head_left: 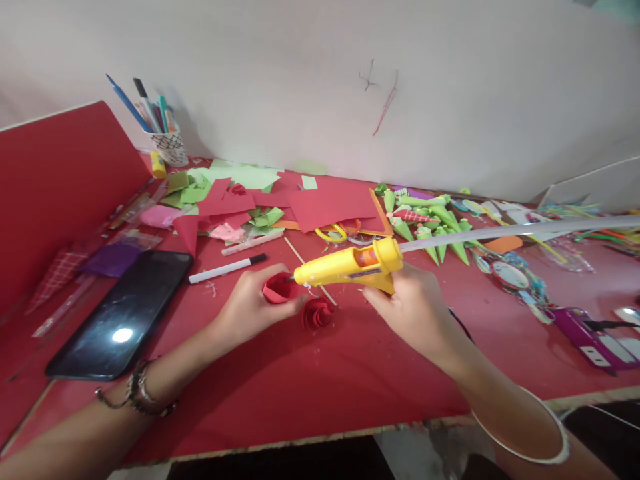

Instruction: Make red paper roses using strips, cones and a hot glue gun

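Observation:
My left hand (pixel 253 300) is closed around a small red paper cone (pixel 278 289), its open mouth turned toward the right. In my right hand (pixel 417 307) is a yellow hot glue gun (pixel 345 265), gripped by the handle, with its nozzle at the mouth of the cone. A long clear glue stick (pixel 500 231) sticks out of the back of the gun. Just below the nozzle, a red paper spiral (pixel 319 313) lies on the red table. Whether glue is coming out cannot be made out.
A black phone (pixel 120 320) and a white marker (pixel 227 268) lie to the left. Red paper sheets (pixel 330 207), green scraps and yellow-handled scissors (pixel 331 233) are behind. Green paper cones (pixel 435 223) are piled at the back right, a purple power strip (pixel 595 340) at far right, a pen cup (pixel 170 147) by the wall.

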Motion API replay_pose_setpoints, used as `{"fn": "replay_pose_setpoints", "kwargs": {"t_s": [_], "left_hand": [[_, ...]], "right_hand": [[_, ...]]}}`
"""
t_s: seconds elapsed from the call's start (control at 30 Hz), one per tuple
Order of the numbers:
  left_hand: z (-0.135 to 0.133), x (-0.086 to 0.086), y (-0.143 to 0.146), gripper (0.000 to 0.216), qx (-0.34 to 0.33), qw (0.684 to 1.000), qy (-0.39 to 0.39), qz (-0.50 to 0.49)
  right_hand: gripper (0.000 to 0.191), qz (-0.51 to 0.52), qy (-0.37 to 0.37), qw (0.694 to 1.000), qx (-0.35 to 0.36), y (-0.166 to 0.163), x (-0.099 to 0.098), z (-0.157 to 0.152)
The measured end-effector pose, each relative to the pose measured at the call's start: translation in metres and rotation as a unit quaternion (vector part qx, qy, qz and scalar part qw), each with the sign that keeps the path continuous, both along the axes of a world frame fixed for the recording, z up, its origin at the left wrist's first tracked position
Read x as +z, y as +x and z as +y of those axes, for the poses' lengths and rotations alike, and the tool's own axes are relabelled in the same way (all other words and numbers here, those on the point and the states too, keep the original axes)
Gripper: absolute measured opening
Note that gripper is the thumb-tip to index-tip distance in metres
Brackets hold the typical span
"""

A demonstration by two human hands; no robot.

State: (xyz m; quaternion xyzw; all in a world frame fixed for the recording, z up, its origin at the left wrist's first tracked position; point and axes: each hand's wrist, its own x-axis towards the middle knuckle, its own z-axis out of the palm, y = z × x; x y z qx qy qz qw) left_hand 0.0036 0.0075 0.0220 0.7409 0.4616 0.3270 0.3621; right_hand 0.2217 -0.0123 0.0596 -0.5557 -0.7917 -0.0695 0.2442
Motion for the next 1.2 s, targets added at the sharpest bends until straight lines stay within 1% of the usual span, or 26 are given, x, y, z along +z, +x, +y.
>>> {"fn": "replay_pose_setpoints", "kwargs": {"t_s": [0.07, 0.2, 0.33, 0.47, 0.57, 0.67, 0.8, 0.9, 1.0, 1.1, 1.2], "left_hand": [[0.0, 0.001, 0.0, 0.02, 0.0, 1.0, 0.012, 0.008], [0.0, 0.002, 0.001, 0.02, 0.0, 0.999, 0.033, 0.019], [0.002, -0.001, 0.0, 0.021, -0.005, 0.999, 0.038, 0.023], [0.003, -0.003, 0.0, 0.02, -0.004, 1.0, 0.006, -0.002], [0.003, -0.002, 0.001, 0.019, -0.006, 1.0, -0.022, -0.017], [0.001, 0.001, 0.003, 0.023, -0.015, 0.998, -0.047, -0.028], [-0.001, 0.003, 0.004, 0.028, -0.022, 0.997, -0.067, -0.021], [-0.001, 0.004, 0.004, 0.026, -0.03, 0.997, -0.073, -0.014], [-0.001, 0.004, 0.004, 0.024, -0.02, 0.998, -0.058, -0.008], [0.001, 0.004, 0.004, 0.022, -0.002, 1.0, -0.017, 0.002], [0.002, 0.003, 0.003, 0.02, -0.001, 1.0, 0.016, 0.012]], "right_hand": [[0.022, -0.002, -0.001, 1.0, 0.001, 0.0, 0.001, 0.0], [0.024, -0.004, 0.003, 1.0, -0.002, -0.001, 0.002, 0.0], [0.024, -0.004, 0.01, 1.0, -0.005, -0.001, 0.001, 0.0], [0.023, -0.006, 0.012, 1.0, -0.014, 0.001, -0.001, 0.001], [0.024, -0.003, 0.018, 1.0, -0.012, 0.001, -0.001, 0.001], [0.025, 0.024, 0.017, 1.0, -0.007, -0.002, 0.001, 0.001], [0.031, 0.054, 0.006, 0.999, -0.002, -0.007, 0.004, 0.001], [0.027, 0.056, 0.022, 0.998, 0.006, -0.009, 0.002, 0.002], [0.022, 0.045, 0.037, 0.998, 0.005, -0.008, -0.001, 0.003], [0.021, 0.028, 0.04, 0.999, 0.005, -0.006, -0.003, 0.004], [0.018, 0.014, 0.041, 0.999, 0.005, -0.004, -0.004, 0.005]]}}
